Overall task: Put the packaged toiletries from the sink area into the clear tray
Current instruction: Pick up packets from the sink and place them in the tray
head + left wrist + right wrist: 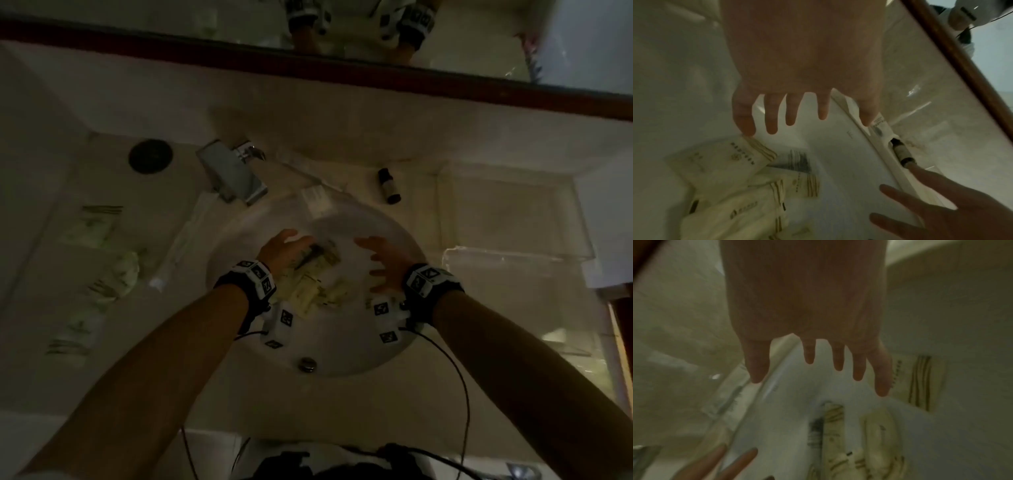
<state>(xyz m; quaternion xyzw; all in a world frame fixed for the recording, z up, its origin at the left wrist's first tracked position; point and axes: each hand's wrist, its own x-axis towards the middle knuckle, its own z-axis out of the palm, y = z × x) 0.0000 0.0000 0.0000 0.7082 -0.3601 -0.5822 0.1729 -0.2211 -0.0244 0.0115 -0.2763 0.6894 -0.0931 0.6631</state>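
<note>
A: Sink basin (342, 349)?
B: Cream toiletry packets (308, 291) heaped inside; print unreadable. Clear tray (513, 219) on worktop, right.
A: Grip?
B: Left hand (286, 248), right hand (385, 262): fingers spread, holding nothing.

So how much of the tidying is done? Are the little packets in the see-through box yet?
Nothing looks done yet: the clear tray on the right shows no packets inside, though it is dim. Right now the left hand and right hand hover open over the pile of packets in the sink, holding nothing. Left to move: that pile and more packets on the counter to the left.
</note>
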